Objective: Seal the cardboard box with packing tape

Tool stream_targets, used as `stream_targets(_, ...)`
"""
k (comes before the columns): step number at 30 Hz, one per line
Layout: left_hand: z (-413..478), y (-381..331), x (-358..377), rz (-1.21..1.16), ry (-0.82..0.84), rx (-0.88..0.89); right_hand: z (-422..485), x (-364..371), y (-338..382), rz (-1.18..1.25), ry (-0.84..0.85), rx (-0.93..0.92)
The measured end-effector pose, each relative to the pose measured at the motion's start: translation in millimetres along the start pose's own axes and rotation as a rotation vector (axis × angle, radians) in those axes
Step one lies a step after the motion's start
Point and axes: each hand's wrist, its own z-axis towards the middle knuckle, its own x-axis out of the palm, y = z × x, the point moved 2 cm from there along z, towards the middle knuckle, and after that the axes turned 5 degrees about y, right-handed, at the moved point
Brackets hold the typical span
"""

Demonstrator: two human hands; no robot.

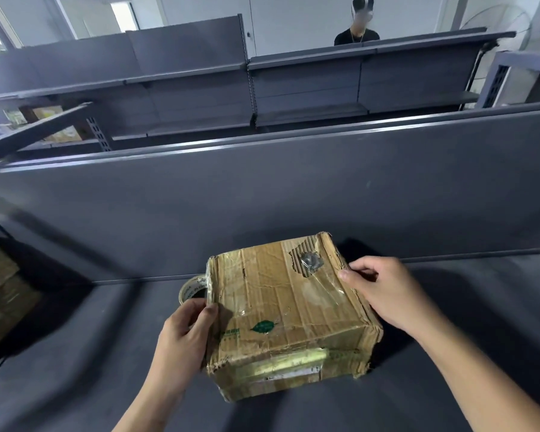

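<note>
A worn cardboard box (281,307) sits on a dark grey shelf (75,353), its top torn near the far right corner and covered with clear tape. My left hand (184,332) is at the box's left side and grips a roll of packing tape (190,291), thumb up against the box's left edge. On the right, my right hand (384,291) holds the box's right edge, fingers curled over the side and thumb on top.
A tall grey back panel (262,198) rises just behind the box. Empty grey shelving (293,88) stands beyond it, with a person (357,29) behind that. Cardboard boxes (0,291) sit low at the left.
</note>
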Motion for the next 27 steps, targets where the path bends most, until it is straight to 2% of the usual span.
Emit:
stream_targets(3,-0.3,0.9,0.1,-0.007,-0.001,0.006,-6.3,3.2,-2.1,-0.047,-0.073,-0.064)
stream_targets(10,-4.6,-1.6,1.3,0.013,-0.016,0.017,-10.0,4.3,0.4,-0.065,-0.131,-0.044)
stream_targets(18,-4.5,-0.7,1.8,0.042,-0.028,0.042,-16.3,4.6,3.9,-0.044,-0.133,-0.007)
stream_targets(23,-1.4,-1.7,-0.9,0.001,0.042,0.049,-19.4,2.5,2.7,-0.066,-0.120,-0.017)
stream_targets(25,0.0,-2.8,-1.6,0.003,0.056,0.058,-21.4,0.5,3.1,-0.088,-0.138,-0.068)
stream_targets(27,3.0,-5.1,-3.6,0.093,0.051,0.069,-25.7,-5.6,9.2,0.008,-0.236,-0.209)
